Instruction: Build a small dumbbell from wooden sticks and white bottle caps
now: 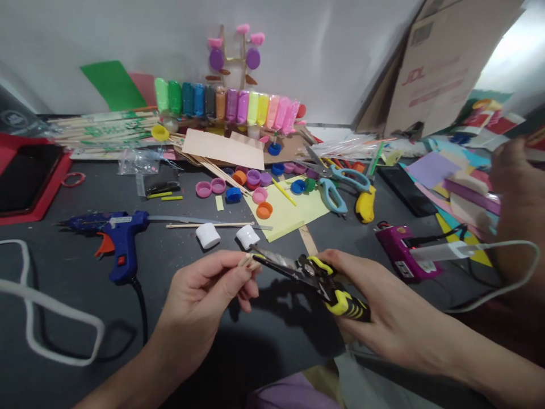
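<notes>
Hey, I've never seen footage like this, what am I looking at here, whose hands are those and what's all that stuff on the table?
This is one picture from a camera worn on a person's head, looking down at their own bare hands. The left hand pinches a thin wooden stick. The right hand grips yellow-handled snips, blades at the stick's end. On the dark table lie a blue glue gun, two white bottle caps, coloured bottle caps, teal scissors and yellow paper. Another person's hand shows at far right.

I am at a home craft corner: my dark desk [63, 272] carries a blue glue gun [114, 233], a row of coloured clay packs [230, 105], plastic bottle caps [251, 184], scissors [340, 184], coloured paper sheets [443, 176] and cardboard [443, 62] against the wall.
</notes>
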Demonstrator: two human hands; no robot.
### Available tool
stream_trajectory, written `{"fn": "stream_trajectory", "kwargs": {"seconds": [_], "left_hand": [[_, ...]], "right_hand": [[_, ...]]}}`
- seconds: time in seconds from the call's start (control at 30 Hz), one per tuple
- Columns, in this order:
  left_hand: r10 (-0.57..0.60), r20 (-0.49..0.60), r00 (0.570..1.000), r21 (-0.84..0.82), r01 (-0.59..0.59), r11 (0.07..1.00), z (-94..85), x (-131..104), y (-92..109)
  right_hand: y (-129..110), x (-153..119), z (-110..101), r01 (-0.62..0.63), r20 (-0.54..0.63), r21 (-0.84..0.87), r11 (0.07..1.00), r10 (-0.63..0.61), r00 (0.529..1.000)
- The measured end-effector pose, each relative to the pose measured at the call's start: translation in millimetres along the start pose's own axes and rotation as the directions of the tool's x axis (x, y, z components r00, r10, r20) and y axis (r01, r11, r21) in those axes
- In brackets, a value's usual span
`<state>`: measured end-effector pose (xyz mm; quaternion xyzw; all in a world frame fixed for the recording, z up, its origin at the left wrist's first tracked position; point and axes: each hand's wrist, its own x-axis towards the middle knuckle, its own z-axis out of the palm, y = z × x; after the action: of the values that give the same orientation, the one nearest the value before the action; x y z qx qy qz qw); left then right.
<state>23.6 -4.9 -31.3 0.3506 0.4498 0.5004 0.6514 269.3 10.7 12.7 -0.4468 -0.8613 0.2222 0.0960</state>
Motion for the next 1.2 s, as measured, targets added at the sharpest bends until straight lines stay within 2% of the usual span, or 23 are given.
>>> {"fn": "stream_trajectory", "kwargs": {"seconds": [0.13,0.33,0.53,0.8,1.1,1.2], "left_hand": [[0.027,-0.034,0.999,0.043,-0.026,0.999,1.9,0.4,2.5],[0.077,-0.107,0.991,0.047,-0.072,0.996,1.6,-0.2,-1.0],[0.094,-0.143,0.985,0.020,-0.092,0.996,1.8,1.0,-2.7],[0.086,-0.142,0.986,0.039,-0.081,0.996,2.3,0.9,0.8],[0.062,-0.074,0.995,0.039,-0.059,0.997,1.4,-0.5,-1.1],[0.048,-0.036,0.998,0.003,-0.048,0.999,0.2,0.3,-1.3]], "right_hand": [[1.7,-1.4,-1.1,0.056,-0.052,-0.050,0.997,-0.059,0.997],[2.6,-4.7,-2.4,0.027,-0.018,-0.096,0.995,-0.029,0.999],[2.3,-6.5,1.6,0.037,-0.037,-0.068,0.997,-0.039,0.999],[1.9,-6.6,1.9,0.014,-0.056,-0.031,0.999,-0.015,0.998],[0.4,-6.2,3.5,-0.014,-0.034,-0.081,0.997,0.011,0.999],[2.2,-7.3,8.1,-0.005,-0.060,-0.029,1.000,0.003,0.998]]}}
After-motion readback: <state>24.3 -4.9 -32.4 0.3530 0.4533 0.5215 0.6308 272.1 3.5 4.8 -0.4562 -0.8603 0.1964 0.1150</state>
